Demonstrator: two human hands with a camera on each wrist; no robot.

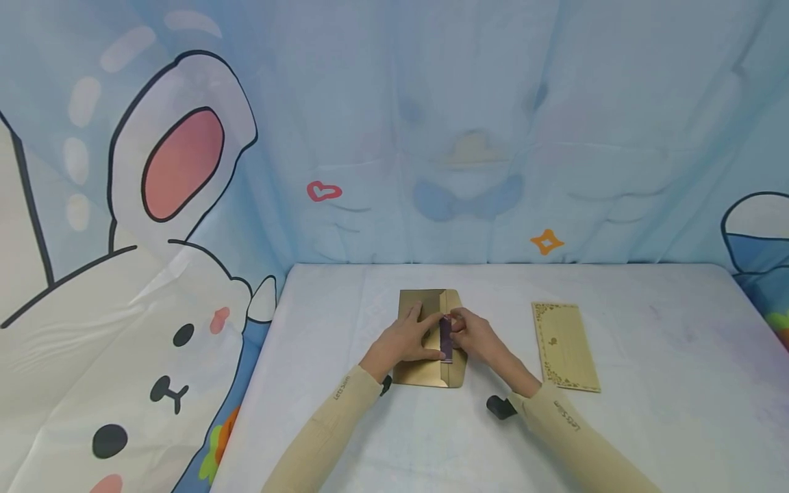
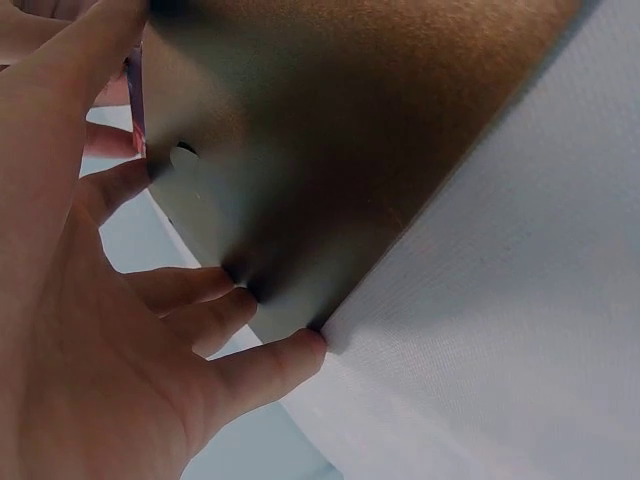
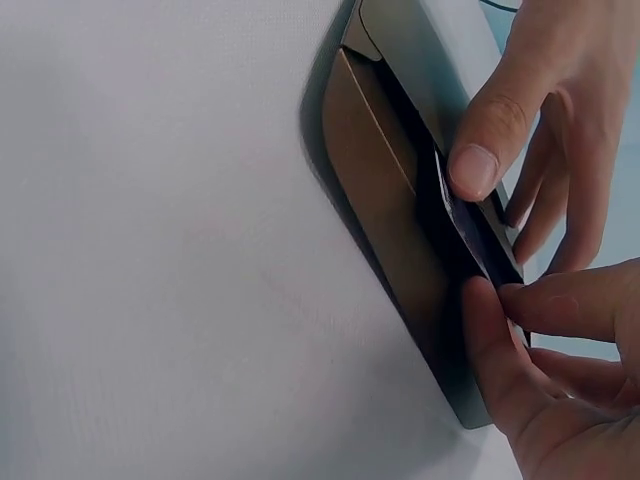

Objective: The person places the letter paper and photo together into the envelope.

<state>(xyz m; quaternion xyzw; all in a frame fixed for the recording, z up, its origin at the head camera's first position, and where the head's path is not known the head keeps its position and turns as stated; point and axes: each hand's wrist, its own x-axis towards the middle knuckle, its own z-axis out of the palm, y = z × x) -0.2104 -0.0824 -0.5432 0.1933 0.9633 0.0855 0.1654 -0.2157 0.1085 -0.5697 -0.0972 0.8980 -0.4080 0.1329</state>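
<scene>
A gold envelope (image 1: 422, 374) lies on the white table (image 1: 647, 342) with its flap open toward the right. My left hand (image 1: 407, 339) rests flat on it, fingers spread, its thumb pressing a dark purple strip (image 1: 446, 339) along the flap edge. My right hand (image 1: 471, 332) pinches the far end of that strip. In the right wrist view the strip (image 3: 462, 228) lies on the envelope (image 3: 385, 200) between the left thumb (image 3: 480, 150) and my right hand (image 3: 497, 302). In the left wrist view, straight fingers of the left hand (image 2: 90, 330) press the envelope (image 2: 330, 130).
A second gold card or envelope with an ornate border (image 1: 565, 346) lies to the right of my hands. A cartoon-printed blue backdrop (image 1: 468, 137) hangs behind the table. The table's left edge (image 1: 259, 356) drops off beside the left arm.
</scene>
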